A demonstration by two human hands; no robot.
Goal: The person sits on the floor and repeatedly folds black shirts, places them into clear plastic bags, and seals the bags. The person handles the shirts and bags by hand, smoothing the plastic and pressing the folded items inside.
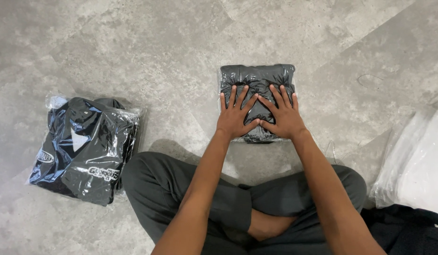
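Hands flat on 1 bagged garment [256, 85]: a dark grey folded piece of clothing sealed in clear plastic, lying on the floor straight ahead of the person's crossed legs. Left hand [234, 117] and right hand [283, 115] both press down on its near half, palms down, fingers spread, thumbs meeting at the middle. Neither hand pinches or grips anything. Plastic wrinkles and shines around the fingertips.

Surface: grey floor [148, 42] with a mottled, stone-like finish, faint joint lines running diagonally across it. No walls or furniture in view.

Person sits cross-legged in dark grey trousers [157, 189], forearms reaching forward over the knees.

Well apart to the left: second bagged garment [84, 148], larger, lying at a slant, black and blue with a white collar-shaped patch and white lettering near its lower edge; clear wrap loose and glossy. It lies just beside the left knee.

Far right: stack of empty clear bags [415, 163], whitish, partly cut off by the frame edge. Below it, dark cloth [408, 231], shape unclear.

Nothing lies between the hands and either side pile.
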